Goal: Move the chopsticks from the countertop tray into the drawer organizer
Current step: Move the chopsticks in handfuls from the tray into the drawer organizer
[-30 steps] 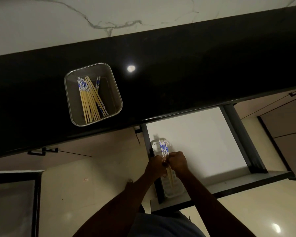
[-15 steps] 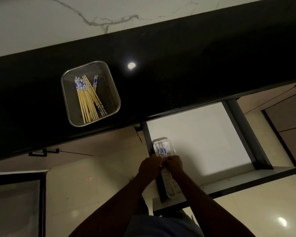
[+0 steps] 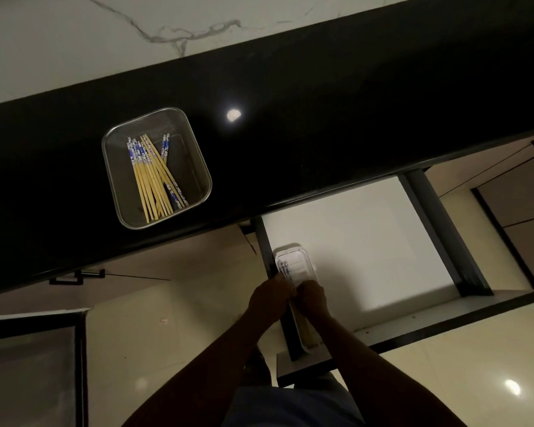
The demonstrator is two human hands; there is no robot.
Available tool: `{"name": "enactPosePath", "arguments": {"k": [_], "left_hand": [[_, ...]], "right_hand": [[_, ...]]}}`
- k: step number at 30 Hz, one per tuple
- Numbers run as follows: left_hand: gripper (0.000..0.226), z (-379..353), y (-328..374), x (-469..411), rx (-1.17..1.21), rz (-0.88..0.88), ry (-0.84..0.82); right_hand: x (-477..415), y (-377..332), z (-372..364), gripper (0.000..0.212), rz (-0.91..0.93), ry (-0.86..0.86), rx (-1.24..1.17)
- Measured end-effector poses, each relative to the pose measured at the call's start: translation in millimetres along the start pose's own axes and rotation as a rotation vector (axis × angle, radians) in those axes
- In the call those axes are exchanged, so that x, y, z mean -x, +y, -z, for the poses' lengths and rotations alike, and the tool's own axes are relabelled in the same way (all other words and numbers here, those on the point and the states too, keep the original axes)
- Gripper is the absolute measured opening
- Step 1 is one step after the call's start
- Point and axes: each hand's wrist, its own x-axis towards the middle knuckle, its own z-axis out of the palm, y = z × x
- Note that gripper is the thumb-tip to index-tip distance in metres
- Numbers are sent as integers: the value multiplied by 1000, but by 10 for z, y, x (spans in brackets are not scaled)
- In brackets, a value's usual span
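A metal mesh tray (image 3: 114, 167) sits on the black countertop and holds several yellow chopsticks with blue-patterned tops (image 3: 151, 177). Below, an open drawer (image 3: 352, 241) holds a narrow clear organizer (image 3: 302, 257) along its left side. My left hand (image 3: 270, 298) and my right hand (image 3: 313, 298) meet over the organizer, both closed on a small bundle of chopsticks (image 3: 285, 271) lying low in it. The patterned tops show just beyond my fingers; the yellow shafts run back under my right wrist.
The black countertop (image 3: 321, 103) runs diagonally, with a marble wall behind. The drawer's dark side rails (image 3: 438, 229) frame a white bottom. A cabinet handle (image 3: 77, 275) sits at the left, and glossy floor tiles lie below.
Both hands have lowered the bundle of chopsticks down into the organizer; the patterned tops now sit lower inside it. The tray on the counter is unchanged.
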Motion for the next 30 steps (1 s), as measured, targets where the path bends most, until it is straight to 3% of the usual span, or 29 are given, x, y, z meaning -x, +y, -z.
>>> {"name": "enactPosePath", "arguments": {"k": [12,23,30], "left_hand": [[40,-28,-1,18,-42,-50,-11],[30,23,-25,89,21,-82,-8],[27,299,-133,155,161,-129,194]], "right_hand": [[116,73,-79,24,172,45,-61],[131,108,-71,26,187,67,110],[166,-68,88,28,212,166,57]]}}
